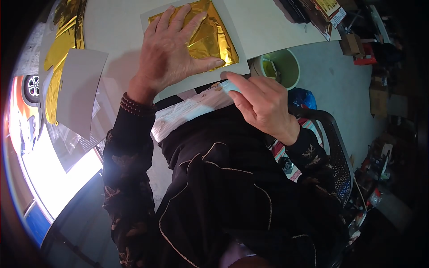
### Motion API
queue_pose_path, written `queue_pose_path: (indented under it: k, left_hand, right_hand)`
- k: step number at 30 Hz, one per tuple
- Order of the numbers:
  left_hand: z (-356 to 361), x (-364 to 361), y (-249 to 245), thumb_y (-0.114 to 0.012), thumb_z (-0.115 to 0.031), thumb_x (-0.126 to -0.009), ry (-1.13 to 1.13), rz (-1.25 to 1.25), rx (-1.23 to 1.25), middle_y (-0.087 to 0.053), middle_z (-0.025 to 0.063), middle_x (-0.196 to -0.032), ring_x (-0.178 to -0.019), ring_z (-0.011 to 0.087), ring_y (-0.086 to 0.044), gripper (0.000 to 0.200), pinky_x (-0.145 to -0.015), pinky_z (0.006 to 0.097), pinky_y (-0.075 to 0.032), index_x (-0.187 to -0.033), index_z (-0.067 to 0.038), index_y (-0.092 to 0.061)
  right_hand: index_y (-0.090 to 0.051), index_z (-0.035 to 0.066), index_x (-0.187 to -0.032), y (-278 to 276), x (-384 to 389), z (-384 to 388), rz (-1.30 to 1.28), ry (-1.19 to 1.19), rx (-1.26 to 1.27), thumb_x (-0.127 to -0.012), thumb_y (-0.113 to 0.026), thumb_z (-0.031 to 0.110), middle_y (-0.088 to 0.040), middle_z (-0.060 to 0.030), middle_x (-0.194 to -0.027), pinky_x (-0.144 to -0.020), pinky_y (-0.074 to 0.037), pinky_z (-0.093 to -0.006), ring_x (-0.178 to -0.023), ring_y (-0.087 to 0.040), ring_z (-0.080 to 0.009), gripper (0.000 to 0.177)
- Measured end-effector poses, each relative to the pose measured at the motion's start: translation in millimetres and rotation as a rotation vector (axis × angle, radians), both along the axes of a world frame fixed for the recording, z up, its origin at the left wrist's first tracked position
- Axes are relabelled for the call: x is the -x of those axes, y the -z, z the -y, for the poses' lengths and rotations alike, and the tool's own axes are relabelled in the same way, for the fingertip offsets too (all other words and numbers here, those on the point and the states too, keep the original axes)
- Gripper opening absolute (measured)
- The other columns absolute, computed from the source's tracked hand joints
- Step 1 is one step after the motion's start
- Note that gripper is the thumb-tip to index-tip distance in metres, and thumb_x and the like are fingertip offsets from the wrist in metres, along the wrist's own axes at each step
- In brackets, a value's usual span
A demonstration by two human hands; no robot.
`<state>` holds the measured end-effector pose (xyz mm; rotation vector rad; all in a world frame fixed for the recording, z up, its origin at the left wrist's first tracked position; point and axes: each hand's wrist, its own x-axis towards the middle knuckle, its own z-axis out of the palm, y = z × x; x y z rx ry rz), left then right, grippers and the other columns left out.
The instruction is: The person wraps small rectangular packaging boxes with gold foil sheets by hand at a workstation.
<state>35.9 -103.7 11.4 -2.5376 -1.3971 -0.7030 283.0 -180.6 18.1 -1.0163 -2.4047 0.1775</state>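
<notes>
My left hand (167,56) lies flat with its fingers spread on a shiny gold foil sheet (214,38), which rests on a grey-white board (243,62). The foil has a few creases, and my thumb presses near its lower edge. Just right of the board's near edge is my right hand (266,100), its fingers curled and the index finger pointing toward the foil's corner. Whether anything small is between its thumb and index finger, I cannot make out. Clear plastic (192,111) covers my lap below the board.
More gold foil (60,58) hangs at the table's left side beside a grey sheet (80,89). A green bin (288,67) stands on the floor at the right, near a black chair (333,147). Dark packets (308,13) lie on the far right of the white table (263,27).
</notes>
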Motion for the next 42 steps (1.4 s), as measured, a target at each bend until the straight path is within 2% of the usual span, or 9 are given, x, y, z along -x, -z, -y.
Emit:
queue_pose_path:
  k: [2,5,8,21,30,33,36,37,42]
  left_hand:
    - [0,1,1,-0.079,-0.066,-0.075,0.001,0.004,-0.008,-0.051,0.0179,-0.152,-0.141,0.0426,-0.044,0.095,-0.117,0.0533,-0.034,-0.150,-0.014,-0.053]
    - [0,1,3,-0.080,-0.065,-0.074,-0.003,-0.009,-0.011,-0.051,0.0180,-0.152,-0.141,0.0424,-0.044,0.095,-0.117,0.0532,-0.034,-0.149,-0.014,-0.054]
    - [0,0,1,-0.079,-0.066,-0.075,-0.008,-0.023,0.004,-0.051,0.0179,-0.153,-0.142,0.0425,-0.044,0.095,-0.117,0.0533,-0.034,-0.150,-0.014,-0.053]
    - [-5,8,15,-0.058,-0.064,-0.096,-0.024,-0.021,0.009,-0.046,0.0209,-0.156,-0.144,0.0441,-0.041,0.076,-0.118,0.0544,-0.032,-0.153,-0.015,-0.049]
    - [-2,2,9,-0.065,-0.060,-0.092,-0.083,-0.023,-0.051,-0.052,0.0248,-0.148,-0.138,0.0456,-0.046,0.082,-0.114,0.0534,-0.036,-0.143,0.002,-0.054]
    - [1,3,7,-0.064,-0.058,-0.093,-0.098,-0.011,0.074,-0.042,0.0246,-0.157,-0.146,0.0457,-0.036,0.085,-0.120,0.0544,-0.028,-0.153,-0.001,-0.043]
    - [1,0,6,-0.066,-0.061,-0.090,-0.118,-0.014,0.050,-0.047,0.0248,-0.152,-0.144,0.0452,-0.040,0.087,-0.119,0.0527,-0.029,-0.147,0.003,-0.050]
    - [1,1,7,-0.065,-0.064,-0.089,-0.122,-0.016,0.072,-0.045,0.0243,-0.155,-0.146,0.0448,-0.037,0.091,-0.121,0.0526,-0.026,-0.148,0.002,-0.048]
    - [1,0,4,-0.065,-0.058,-0.089,-0.141,-0.034,0.136,-0.043,0.0230,-0.157,-0.148,0.0438,-0.035,0.088,-0.122,0.0524,-0.025,-0.151,0.001,-0.046]
  right_hand:
    - [-0.060,0.003,-0.135,-5,-2,3,0.010,0.047,-0.078,-0.094,-0.071,0.032,-0.068,-0.0112,-0.108,-0.082,-0.053,-0.0425,-0.099,-0.067,-0.0287,0.051]
    - [-0.057,0.002,-0.139,-9,9,-10,0.045,0.050,-0.139,-0.091,-0.071,0.043,-0.055,-0.0152,-0.143,-0.108,-0.042,-0.0489,-0.135,-0.050,-0.0333,0.065]
    - [-0.052,0.001,-0.144,15,13,-16,0.128,0.039,-0.015,-0.088,-0.070,0.052,-0.044,-0.0138,-0.156,-0.119,-0.027,-0.0555,-0.150,-0.033,-0.0316,0.078]
    - [-0.045,0.001,-0.149,17,6,-23,0.184,0.029,-0.034,-0.084,-0.074,0.046,-0.045,-0.0131,-0.155,-0.119,-0.023,-0.0621,-0.150,-0.034,-0.0288,0.084]
    - [-0.049,-0.002,-0.144,11,6,-22,0.157,0.027,-0.022,-0.086,-0.073,0.046,-0.048,-0.0150,-0.151,-0.117,-0.025,-0.0624,-0.148,-0.037,-0.0316,0.080]
    - [-0.052,-0.004,-0.141,3,5,-22,0.141,0.014,0.010,-0.089,-0.070,0.047,-0.048,-0.0174,-0.151,-0.117,-0.025,-0.0623,-0.147,-0.037,-0.0336,0.074]
    - [-0.050,-0.003,-0.143,-6,9,-31,-0.012,0.030,0.108,-0.094,-0.066,0.044,-0.046,-0.0186,-0.152,-0.117,-0.025,-0.0623,-0.147,-0.037,-0.0351,0.070]
    - [-0.046,-0.002,-0.147,-12,13,-35,-0.036,0.029,0.094,-0.099,-0.062,0.038,-0.045,-0.0185,-0.153,-0.118,-0.024,-0.0621,-0.147,-0.037,-0.0364,0.064]
    - [-0.042,0.000,-0.150,-14,63,-71,-0.145,-0.027,0.064,-0.100,-0.058,0.033,-0.045,-0.0178,-0.154,-0.119,-0.024,-0.0596,-0.147,-0.036,-0.0349,0.062]
